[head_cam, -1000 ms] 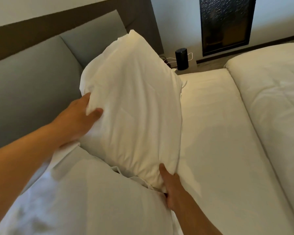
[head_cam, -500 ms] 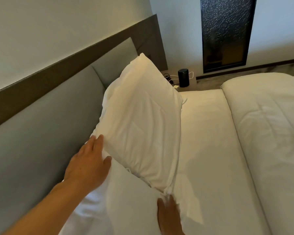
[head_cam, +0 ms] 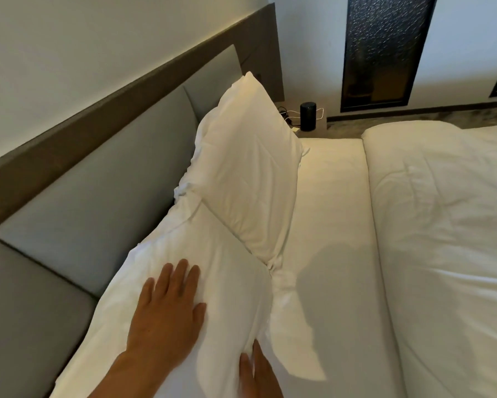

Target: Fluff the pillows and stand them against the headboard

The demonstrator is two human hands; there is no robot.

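Note:
A white far pillow (head_cam: 250, 173) stands tilted against the grey padded headboard (head_cam: 103, 179), free of both hands. In front of it a second white near pillow (head_cam: 212, 271) leans on the headboard and overlaps the far pillow's lower corner. My left hand (head_cam: 166, 314) lies flat on the near pillow's face, fingers spread. My right hand (head_cam: 255, 372) touches that pillow's lower right edge at the bottom of the frame; only its fingers show, and whether they pinch the fabric is unclear.
The white fitted sheet (head_cam: 336, 225) runs along the right of the pillows. A folded-back white duvet (head_cam: 442, 225) covers the bed's right side. A black cylindrical speaker (head_cam: 308, 116) with cables sits on a nightstand beyond the mattress, below a dark wall panel (head_cam: 385, 50).
Both hands let go of the far pillow, which now rests on the headboard. My left hand moved down onto the near pillow, and the right hand slid to its edge. The view pulled back.

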